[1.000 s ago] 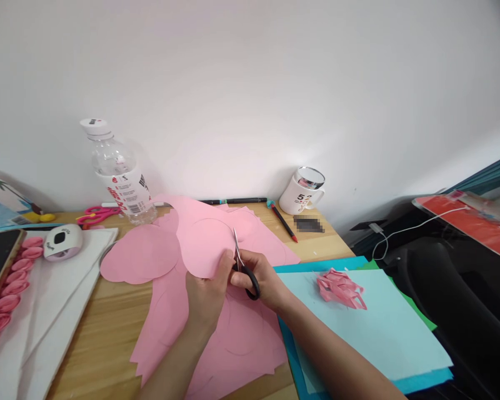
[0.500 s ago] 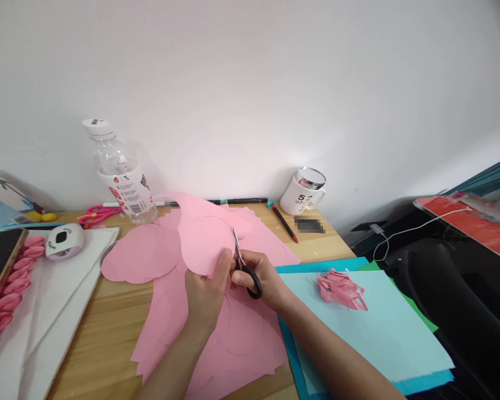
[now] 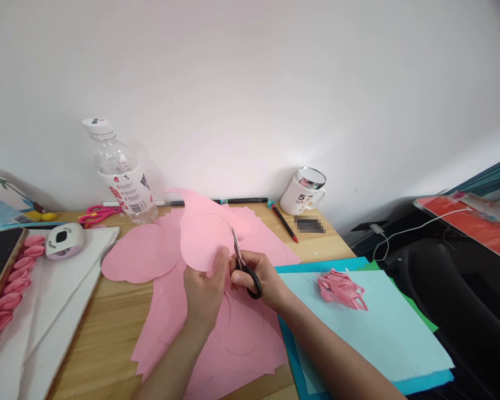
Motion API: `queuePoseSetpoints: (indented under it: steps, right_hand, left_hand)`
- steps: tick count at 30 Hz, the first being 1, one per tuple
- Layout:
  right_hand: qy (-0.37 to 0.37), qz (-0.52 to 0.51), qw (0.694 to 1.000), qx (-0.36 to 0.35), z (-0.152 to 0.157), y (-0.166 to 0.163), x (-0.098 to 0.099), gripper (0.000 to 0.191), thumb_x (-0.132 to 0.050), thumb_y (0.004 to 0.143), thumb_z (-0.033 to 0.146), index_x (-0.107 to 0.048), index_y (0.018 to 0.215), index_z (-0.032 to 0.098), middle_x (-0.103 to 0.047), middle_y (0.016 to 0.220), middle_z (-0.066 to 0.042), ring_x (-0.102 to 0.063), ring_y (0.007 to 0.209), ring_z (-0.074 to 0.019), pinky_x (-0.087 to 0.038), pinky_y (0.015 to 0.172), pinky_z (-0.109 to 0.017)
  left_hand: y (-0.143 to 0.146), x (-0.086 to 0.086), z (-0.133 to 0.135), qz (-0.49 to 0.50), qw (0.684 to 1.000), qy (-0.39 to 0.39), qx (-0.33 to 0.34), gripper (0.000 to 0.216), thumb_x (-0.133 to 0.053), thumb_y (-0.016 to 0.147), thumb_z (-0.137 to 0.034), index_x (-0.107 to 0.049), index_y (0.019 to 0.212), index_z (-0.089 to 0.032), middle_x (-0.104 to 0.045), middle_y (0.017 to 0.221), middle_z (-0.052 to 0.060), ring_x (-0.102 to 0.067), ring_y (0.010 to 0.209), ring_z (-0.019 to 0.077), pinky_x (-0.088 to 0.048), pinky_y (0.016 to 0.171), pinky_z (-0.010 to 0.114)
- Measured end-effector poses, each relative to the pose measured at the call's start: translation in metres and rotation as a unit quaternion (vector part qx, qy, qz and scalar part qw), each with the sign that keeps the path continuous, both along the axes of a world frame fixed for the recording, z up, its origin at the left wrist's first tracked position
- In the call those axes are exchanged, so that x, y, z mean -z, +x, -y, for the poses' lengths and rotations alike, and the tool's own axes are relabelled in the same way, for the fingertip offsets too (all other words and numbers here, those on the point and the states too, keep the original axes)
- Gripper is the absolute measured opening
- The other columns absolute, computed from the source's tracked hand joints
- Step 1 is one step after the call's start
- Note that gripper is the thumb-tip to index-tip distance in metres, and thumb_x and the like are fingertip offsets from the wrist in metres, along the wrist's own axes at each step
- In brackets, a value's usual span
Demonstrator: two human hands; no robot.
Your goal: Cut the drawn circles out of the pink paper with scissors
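Observation:
My left hand (image 3: 203, 291) pinches the lower edge of a pink paper sheet (image 3: 204, 241) with a pencilled circle on it, lifted a little off the wooden desk (image 3: 95, 333). My right hand (image 3: 261, 278) grips black-handled scissors (image 3: 242, 263), fingers through the loops, blades pointing up into the pink paper just right of my left thumb. More pink sheets (image 3: 233, 339) lie flat under both hands. A cut pink circle (image 3: 144, 253) rests to the left.
A plastic bottle (image 3: 123, 178), pink scissors (image 3: 95, 214) and a white punch (image 3: 63, 240) stand at the left, with rolled pink petals (image 3: 12, 280) on a white board. A mug (image 3: 303, 191), pens (image 3: 283, 221), light blue paper (image 3: 375, 328) with pink scraps (image 3: 341, 288) lie right.
The pink sheet has turned slightly in my left hand and its top edge has risen. The scissors stay at nearly the same spot on the circle's edge.

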State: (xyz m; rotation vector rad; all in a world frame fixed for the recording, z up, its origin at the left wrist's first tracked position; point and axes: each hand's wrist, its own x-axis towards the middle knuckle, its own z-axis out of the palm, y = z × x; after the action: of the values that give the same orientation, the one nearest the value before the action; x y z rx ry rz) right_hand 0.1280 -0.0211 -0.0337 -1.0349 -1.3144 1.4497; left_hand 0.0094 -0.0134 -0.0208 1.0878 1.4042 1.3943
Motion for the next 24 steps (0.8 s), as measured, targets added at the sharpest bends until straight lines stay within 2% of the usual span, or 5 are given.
queuePoseSetpoints:
  steps: [3, 9, 14, 20, 24]
  right_hand:
    - [-0.001, -0.008, 1.0, -0.011, 0.0, -0.001, 0.0011, 0.038, -0.071, 0.067, 0.048, -0.05, 0.064, 0.016, -0.045, 0.054, 0.003, -0.035, 0.051, -0.0086, -0.027, 0.048, -0.022]
    - [-0.003, -0.042, 0.999, -0.022, -0.0018, 0.0007, 0.0007, 0.043, -0.077, 0.059, 0.048, -0.05, 0.071, 0.016, -0.043, 0.06, 0.005, -0.031, 0.053, -0.0075, -0.024, 0.049, -0.022]
    - [-0.008, -0.045, 0.999, -0.015, -0.0024, 0.0034, 0.0023, 0.043, -0.079, 0.059, 0.044, -0.047, 0.07, 0.017, -0.041, 0.059, 0.005, -0.03, 0.054, -0.0076, -0.024, 0.05, -0.022]
    - [-0.006, -0.061, 0.998, -0.029, -0.0028, 0.0035, 0.0059, 0.045, -0.08, 0.058, 0.042, -0.047, 0.073, 0.017, -0.045, 0.065, 0.004, -0.034, 0.057, -0.0085, -0.027, 0.052, -0.023]
    - [-0.006, -0.048, 0.999, -0.021, -0.0032, 0.0029, 0.0051, 0.047, -0.08, 0.057, 0.045, -0.044, 0.07, 0.018, -0.041, 0.061, 0.005, -0.032, 0.056, -0.0087, -0.026, 0.051, -0.023]
  left_hand:
    - [0.0014, -0.0046, 0.0006, 0.004, 1.0, -0.028, -0.005, 0.02, -0.068, 0.063, -0.034, -0.065, 0.063, -0.014, -0.07, 0.061, 0.004, -0.066, 0.06, 0.0191, -0.051, 0.051, 0.023]
    - [0.0022, -0.0052, 0.0001, 0.01, 0.999, -0.038, 0.003, 0.021, -0.069, 0.06, -0.033, -0.068, 0.067, -0.014, -0.072, 0.069, 0.007, -0.068, 0.067, 0.0214, -0.053, 0.056, 0.026]
    - [0.0011, -0.0018, -0.0007, 0.006, 0.999, -0.041, 0.017, 0.024, -0.069, 0.061, -0.032, -0.069, 0.075, -0.013, -0.073, 0.075, 0.007, -0.068, 0.072, 0.0216, -0.054, 0.06, 0.026]
    - [0.0003, -0.0032, -0.0004, 0.022, 0.998, -0.052, 0.031, 0.019, -0.07, 0.06, -0.03, -0.068, 0.07, -0.013, -0.071, 0.068, 0.005, -0.067, 0.065, 0.0205, -0.054, 0.055, 0.026]
    - [0.0003, -0.0029, -0.0005, 0.02, 0.998, -0.044, 0.028, 0.021, -0.069, 0.061, -0.031, -0.068, 0.072, -0.013, -0.072, 0.072, 0.007, -0.068, 0.069, 0.0219, -0.055, 0.058, 0.028]
